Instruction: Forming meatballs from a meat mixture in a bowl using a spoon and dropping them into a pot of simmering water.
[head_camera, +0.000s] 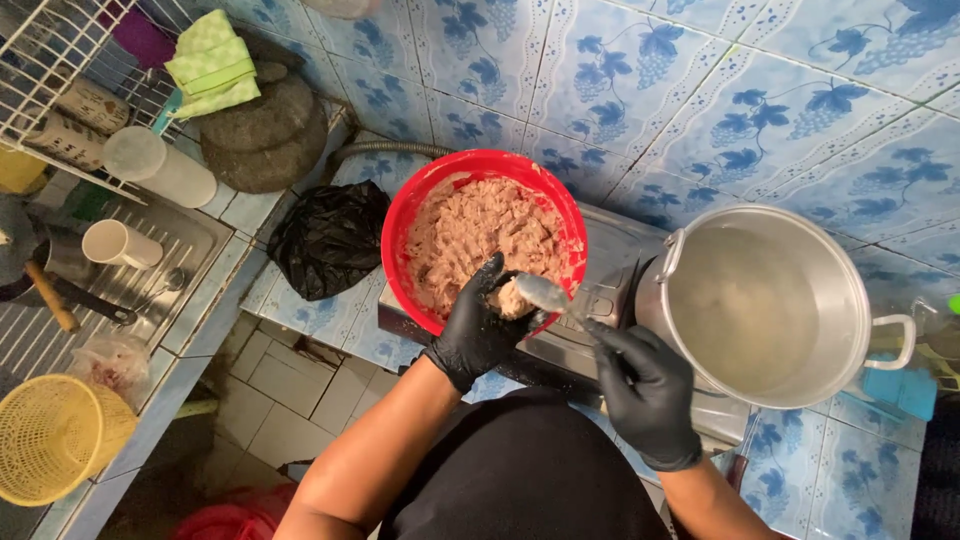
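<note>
Over the near rim of the red bowl (400, 215), the left hand (478, 330), black-gloved, is curled into a fist around a lump of the pinkish ground paste (470, 235), a knob of it bulging out between thumb and forefinger. The right hand (645, 390), also gloved, pinches the handle of a metal spoon (543, 293) between thumb and closed fingers, the spoon's bowl touching that knob. Risk, as judged: the knob sits right at the bowl's edge, so a loose scrape could drop paste onto the stove top (610, 250) or off the counter front; slick gloves could let the spoon twist. The steel pot (845, 270) of cloudy liquid stands just beside the right hand, its rim and side handle close to the wrist; a hurried swing could clip it or splash. Bowl overhangs the stove's near edge slightly, so downward pressure there might tip it. Open room: little between bowl and pot; more on the left, toward the black plastic bag (330, 240) and the sink drainboard (150, 290).
</note>
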